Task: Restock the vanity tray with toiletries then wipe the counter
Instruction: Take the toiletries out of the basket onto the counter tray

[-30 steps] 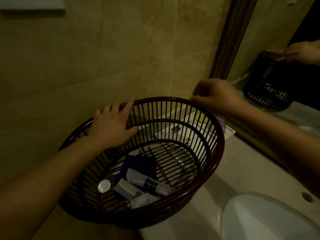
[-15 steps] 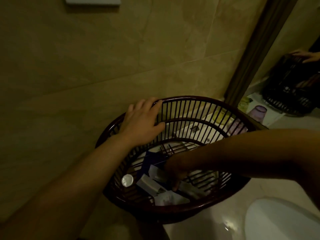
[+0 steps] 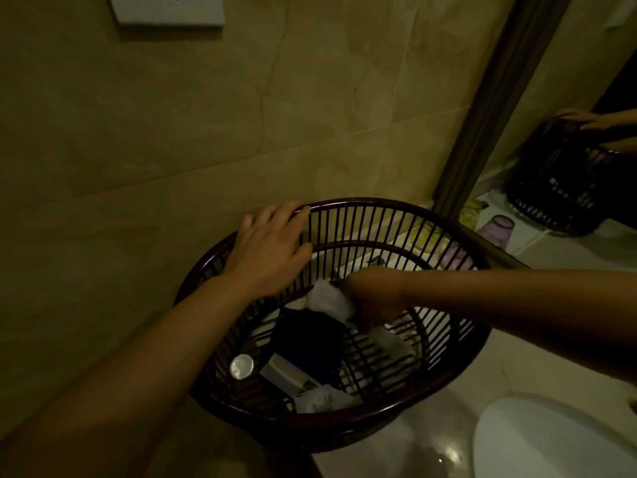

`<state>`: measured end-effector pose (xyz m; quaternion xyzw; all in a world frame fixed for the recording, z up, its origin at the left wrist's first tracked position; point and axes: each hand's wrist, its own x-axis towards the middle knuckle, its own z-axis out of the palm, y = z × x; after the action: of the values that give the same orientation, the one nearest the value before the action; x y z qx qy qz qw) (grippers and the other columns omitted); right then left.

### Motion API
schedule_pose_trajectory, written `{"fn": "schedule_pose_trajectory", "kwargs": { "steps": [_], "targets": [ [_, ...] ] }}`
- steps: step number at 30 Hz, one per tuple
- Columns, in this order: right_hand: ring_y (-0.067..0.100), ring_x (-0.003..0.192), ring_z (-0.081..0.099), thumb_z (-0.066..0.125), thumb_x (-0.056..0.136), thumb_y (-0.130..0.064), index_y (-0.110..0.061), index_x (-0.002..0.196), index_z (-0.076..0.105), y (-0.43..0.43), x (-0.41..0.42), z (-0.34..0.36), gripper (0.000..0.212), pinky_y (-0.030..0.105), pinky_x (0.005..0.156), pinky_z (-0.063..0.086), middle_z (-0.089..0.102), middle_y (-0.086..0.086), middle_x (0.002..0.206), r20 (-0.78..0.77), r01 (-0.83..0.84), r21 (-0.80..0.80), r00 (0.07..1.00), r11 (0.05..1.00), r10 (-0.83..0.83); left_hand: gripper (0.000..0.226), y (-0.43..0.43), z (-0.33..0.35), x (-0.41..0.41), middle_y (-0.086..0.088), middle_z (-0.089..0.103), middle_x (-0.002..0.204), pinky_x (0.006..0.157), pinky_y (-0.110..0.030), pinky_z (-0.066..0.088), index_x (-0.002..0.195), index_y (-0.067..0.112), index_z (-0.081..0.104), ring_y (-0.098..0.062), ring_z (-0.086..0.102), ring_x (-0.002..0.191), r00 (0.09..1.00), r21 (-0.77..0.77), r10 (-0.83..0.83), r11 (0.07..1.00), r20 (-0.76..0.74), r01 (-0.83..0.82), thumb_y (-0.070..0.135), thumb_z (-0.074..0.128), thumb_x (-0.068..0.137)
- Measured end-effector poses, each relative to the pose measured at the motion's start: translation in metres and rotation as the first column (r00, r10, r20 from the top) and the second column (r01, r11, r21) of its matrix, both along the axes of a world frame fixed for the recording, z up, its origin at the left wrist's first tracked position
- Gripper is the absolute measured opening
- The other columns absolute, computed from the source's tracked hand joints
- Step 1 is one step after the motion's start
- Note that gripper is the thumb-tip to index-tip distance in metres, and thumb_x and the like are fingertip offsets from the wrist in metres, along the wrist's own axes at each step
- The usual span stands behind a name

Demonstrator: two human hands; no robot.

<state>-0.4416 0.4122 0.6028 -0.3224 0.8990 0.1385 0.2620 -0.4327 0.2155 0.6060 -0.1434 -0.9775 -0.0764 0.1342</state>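
A dark red slatted basket (image 3: 379,420) stands on the pale counter against the tiled wall. My left hand (image 3: 269,257) rests flat on its far left rim, fingers spread. My right hand (image 3: 370,298) is inside the basket, closed on a white toiletry packet (image 3: 329,300) lifted above the bottom. On the basket floor lie a dark blue pouch (image 3: 306,339), a small round silver-capped item (image 3: 242,366), a grey tube (image 3: 286,374) and a white sachet (image 3: 320,400). Behind the basket, the white vanity tray (image 3: 524,241) shows partly, with a purple cup (image 3: 496,229) upside down on it.
A white sink basin (image 3: 551,443) fills the lower right corner. A mirror with a brown frame (image 3: 496,98) runs up the right side and reflects the basket and a hand. A white wall socket (image 3: 167,10) sits high on the tiles.
My right hand went from the basket's far rim down into the basket, took hold of a white packet and has raised it. My left hand stays on the rim.
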Motion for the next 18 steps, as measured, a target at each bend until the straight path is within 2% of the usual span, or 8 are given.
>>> {"fn": "schedule_pose_trajectory", "kwargs": {
  "steps": [2, 4, 6, 8, 10, 12, 15, 18],
  "targets": [
    [0.006, 0.066, 0.066, 0.080, 0.079, -0.028, -0.022, 0.095, 0.070, 0.027, 0.000, 0.028, 0.019, 0.020, 0.058, 0.054, 0.070, -0.008, 0.079, 0.012, 0.152, -0.201, 0.988, 0.968, -0.153, 0.067, 0.001, 0.000, -0.001, 0.000, 0.026, 0.156, 0.105, -0.047, 0.022, 0.150, 0.022, 0.027, -0.026, 0.026, 0.136, 1.000, 0.000, 0.006, 1.000, -0.004, -0.006, 0.050, 0.024, 0.089],
    [0.005, 0.060, 0.067, 0.079, 0.081, -0.021, -0.026, 0.087, 0.067, 0.053, 0.003, 0.055, 0.014, 0.016, 0.051, 0.053, 0.070, -0.006, 0.078, 0.090, 0.332, -0.420, 0.941, 0.845, -0.325, 0.067, 0.001, -0.001, -0.001, 0.000, 0.027, 0.156, 0.104, -0.048, 0.024, 0.150, 0.023, 0.027, -0.027, 0.028, 0.135, 1.000, -0.009, 0.010, 1.000, -0.005, -0.010, 0.050, 0.021, 0.089],
    [0.009, 0.067, 0.071, 0.078, 0.082, -0.017, -0.026, 0.091, 0.066, 0.078, 0.006, 0.080, 0.017, 0.019, 0.054, 0.058, 0.072, 0.000, 0.085, 0.175, 0.442, -0.637, 0.881, 0.632, -0.440, 0.069, 0.000, -0.002, -0.001, 0.000, 0.026, 0.156, 0.105, -0.050, 0.025, 0.150, 0.023, 0.025, -0.027, 0.027, 0.136, 1.000, -0.034, 0.015, 0.999, 0.003, -0.015, 0.052, 0.018, 0.088],
    [0.006, 0.075, 0.072, 0.075, 0.083, -0.015, -0.026, 0.097, 0.063, 0.102, 0.008, 0.105, 0.021, 0.018, 0.055, 0.057, 0.072, 0.000, 0.091, 0.265, 0.476, -0.808, 0.820, 0.348, -0.507, 0.071, 0.000, -0.004, -0.001, 0.000, 0.025, 0.157, 0.105, -0.051, 0.025, 0.151, 0.024, 0.023, -0.027, 0.027, 0.136, 0.999, -0.065, 0.032, 0.997, 0.010, -0.031, 0.053, 0.018, 0.087],
    [0.011, 0.083, 0.074, 0.071, 0.086, -0.016, -0.022, 0.107, 0.063, 0.127, 0.008, 0.127, 0.023, 0.022, 0.061, 0.059, 0.072, 0.000, 0.099, 0.285, 0.373, -0.926, 0.792, 0.058, -0.540, 0.071, 0.000, -0.004, -0.001, -0.001, 0.027, 0.156, 0.103, -0.050, 0.026, 0.151, 0.024, 0.024, -0.028, 0.028, 0.136, 0.999, -0.083, 0.044, 0.996, 0.011, -0.043, 0.053, 0.019, 0.086],
    [0.015, 0.089, 0.074, 0.067, 0.091, -0.017, -0.019, 0.112, 0.062, 0.152, 0.003, 0.142, 0.022, 0.027, 0.067, 0.061, 0.072, 0.001, 0.104, 0.264, 0.220, -0.964, 0.759, -0.148, -0.595, 0.072, -0.001, -0.004, 0.000, -0.002, 0.030, 0.154, 0.100, -0.049, 0.029, 0.151, 0.022, 0.026, -0.028, 0.031, 0.133, 0.999, -0.097, 0.042, 0.994, 0.004, -0.042, 0.053, 0.019, 0.086],
    [0.017, 0.091, 0.073, 0.063, 0.094, -0.015, -0.016, 0.116, 0.061, 0.183, -0.017, 0.138, 0.022, 0.032, 0.068, 0.062, 0.070, 0.002, 0.107, 0.276, 0.169, -0.960, 0.687, -0.221, -0.672, 0.071, -0.001, -0.003, 0.001, -0.004, 0.033, 0.152, 0.098, -0.048, 0.030, 0.150, 0.020, 0.028, -0.029, 0.035, 0.130, 0.999, -0.110, 0.037, 0.993, 0.003, -0.036, 0.052, 0.021, 0.087],
    [0.023, 0.096, 0.068, 0.060, 0.095, -0.009, -0.011, 0.115, 0.059, 0.193, -0.045, 0.101, 0.020, 0.035, 0.070, 0.058, 0.066, 0.004, 0.104, 0.325, 0.367, -0.924, 0.601, -0.109, -0.730, 0.071, 0.001, -0.002, 0.002, -0.004, 0.032, 0.153, 0.100, -0.049, 0.029, 0.150, 0.020, 0.028, -0.028, 0.033, 0.132, 0.999, -0.100, 0.048, 0.994, -0.001, -0.048, 0.052, 0.022, 0.087]
  ]
}}
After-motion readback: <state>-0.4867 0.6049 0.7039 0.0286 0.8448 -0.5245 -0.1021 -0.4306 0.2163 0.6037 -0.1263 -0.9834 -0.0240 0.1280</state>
